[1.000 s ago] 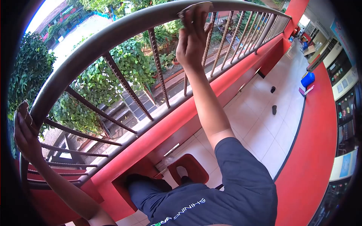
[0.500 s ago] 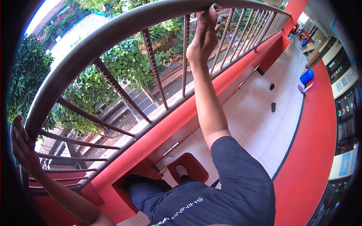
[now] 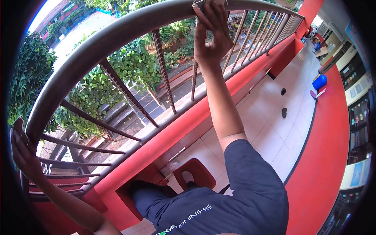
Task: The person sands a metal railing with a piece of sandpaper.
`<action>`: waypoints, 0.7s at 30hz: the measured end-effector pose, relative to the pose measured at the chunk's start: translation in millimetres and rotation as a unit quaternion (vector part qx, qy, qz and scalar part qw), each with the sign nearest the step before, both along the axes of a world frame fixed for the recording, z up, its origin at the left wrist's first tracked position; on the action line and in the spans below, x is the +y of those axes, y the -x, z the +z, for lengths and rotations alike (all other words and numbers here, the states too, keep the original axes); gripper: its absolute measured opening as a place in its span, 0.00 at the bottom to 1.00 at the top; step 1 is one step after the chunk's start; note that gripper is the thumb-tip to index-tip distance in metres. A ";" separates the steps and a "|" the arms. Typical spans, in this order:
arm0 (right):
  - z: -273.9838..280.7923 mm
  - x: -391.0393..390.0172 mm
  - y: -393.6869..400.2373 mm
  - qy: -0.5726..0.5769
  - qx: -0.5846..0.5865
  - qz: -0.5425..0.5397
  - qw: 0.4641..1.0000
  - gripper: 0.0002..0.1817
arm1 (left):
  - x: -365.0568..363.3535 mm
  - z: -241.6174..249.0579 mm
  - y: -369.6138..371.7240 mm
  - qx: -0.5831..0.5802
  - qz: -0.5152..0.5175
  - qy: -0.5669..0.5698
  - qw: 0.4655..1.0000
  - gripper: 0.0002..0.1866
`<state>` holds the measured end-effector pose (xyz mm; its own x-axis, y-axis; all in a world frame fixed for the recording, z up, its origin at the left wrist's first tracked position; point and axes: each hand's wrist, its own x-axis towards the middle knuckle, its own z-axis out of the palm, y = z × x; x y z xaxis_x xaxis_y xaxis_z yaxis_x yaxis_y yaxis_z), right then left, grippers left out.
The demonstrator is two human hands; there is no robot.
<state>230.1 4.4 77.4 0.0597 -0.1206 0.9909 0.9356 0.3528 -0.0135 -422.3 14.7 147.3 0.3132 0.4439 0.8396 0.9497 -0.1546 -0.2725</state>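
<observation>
A thick brown metal handrail point(image 3: 113, 37) curves across the top of the view and down the left side. At its top, my right hand point(image 3: 213, 41) is closed over the rail, pressing a piece of sandpaper point(image 3: 200, 5) with a pale edge against it. Far to the left, my left hand point(image 3: 26, 152) grips the rail's lower end. Another piece of sandpaper point(image 3: 19, 127), brownish with a light torn edge, lies between its fingers and the rail. Both hands' fingertips are partly hidden. Below the rail run twisted metal bars point(image 3: 164, 72).
A red ledge point(image 3: 156, 152) runs under the bars. A red stool point(image 3: 205, 174) stands below, with a foot on it. Dark slippers point(image 3: 284, 112) lie on the tiled floor point(image 3: 270, 129). A blue container point(image 3: 319, 81) sits by the red wall at right. Plants point(image 3: 133, 66) grow beyond the railing.
My right hand has turned so its back shows more, and its sandpaper has shifted left along the rail. My left hand has hardly moved.
</observation>
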 end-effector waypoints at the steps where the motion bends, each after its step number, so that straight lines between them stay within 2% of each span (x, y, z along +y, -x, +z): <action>1: 4.9 -2.4 4.1 -0.001 -0.002 0.003 1.000 0.14 | -1.5 0.2 -2.7 -0.007 -0.009 0.004 1.000 0.22; 3: 11.8 -5.5 9.2 -0.012 -0.025 0.003 1.000 0.14 | -2.7 0.0 0.4 0.009 0.005 -0.009 1.000 0.22; 7: 12.9 -8.5 22.2 0.069 -0.032 -0.049 0.996 0.17 | 5.1 -0.6 2.1 0.086 0.040 -0.051 0.994 0.22; 8: 11.6 -7.1 24.5 0.080 -0.054 0.012 0.995 0.18 | 6.8 -1.8 2.6 0.104 0.048 -0.061 0.992 0.22; 9: 9.1 -5.1 20.5 0.079 -0.055 0.012 0.995 0.18 | 7.9 -1.9 4.0 0.122 0.058 -0.072 0.988 0.22; 11: 0.4 5.2 3.0 0.037 0.075 -0.015 0.996 0.17 | 7.7 0.2 9.0 0.162 0.078 -0.094 0.979 0.23; 12: 0.0 14.1 -10.9 -0.029 0.183 0.201 0.962 0.20 | 6.4 -0.9 11.1 0.180 0.089 -0.105 0.974 0.23; 13: -4.3 14.3 -6.6 -0.028 0.181 0.203 0.962 0.20 | 4.6 -3.1 11.8 0.197 0.101 -0.115 0.969 0.23; 15: -17.6 14.4 4.2 0.033 -0.034 0.043 0.998 0.21 | 2.8 -1.3 10.7 0.186 0.099 -0.102 0.972 0.23; 16: -25.6 40.3 -18.4 -0.065 -0.255 -0.072 0.962 0.23 | 2.1 -0.4 10.1 0.176 0.095 -0.087 0.976 0.22; 17: -26.0 35.7 -18.7 -0.062 -0.253 -0.074 0.963 0.23 | 2.7 -0.1 10.2 0.178 0.093 -0.084 0.976 0.22; 18: -25.2 31.1 -19.8 -0.037 -0.049 -0.003 0.998 0.23 | 3.8 -0.7 10.2 0.187 0.091 -0.085 0.974 0.23; 19: -22.3 28.2 -21.4 -0.014 0.155 0.068 0.985 0.23 | 4.5 -2.6 10.4 0.192 0.091 -0.089 0.973 0.23; 21: -24.6 25.8 -20.3 -0.022 0.169 0.070 0.983 0.24 | 2.1 -3.5 12.7 0.203 0.099 -0.098 0.969 0.23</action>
<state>250.4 30.2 52.8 0.4042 -0.1295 0.9054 0.8222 0.4852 -0.2977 -434.9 16.8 143.8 0.5612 0.3734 0.7387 0.7632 0.1121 -0.6364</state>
